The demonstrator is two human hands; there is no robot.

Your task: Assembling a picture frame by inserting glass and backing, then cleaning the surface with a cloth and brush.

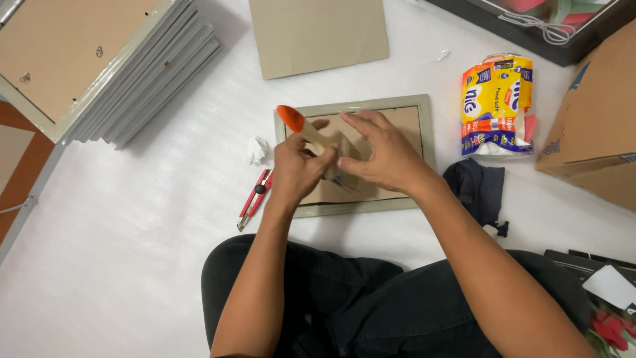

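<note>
A grey-green picture frame (428,126) lies face down on the white surface, its brown backing board (404,126) showing. My left hand (296,172) grips a wooden-handled brush (306,132) with an orange tip, held over the left half of the backing. My right hand (385,154) hovers over the middle of the backing, fingers spread, thumb touching the brush's head end. The brush's bristles are hidden between my hands.
A red utility knife (254,199) and a crumpled white tissue (257,150) lie left of the frame. A stack of frames (132,79) sits at the top left, a cardboard sheet (318,33) above. A yellow tissue pack (497,106), dark cloth (478,189) and cardboard box (596,119) sit right.
</note>
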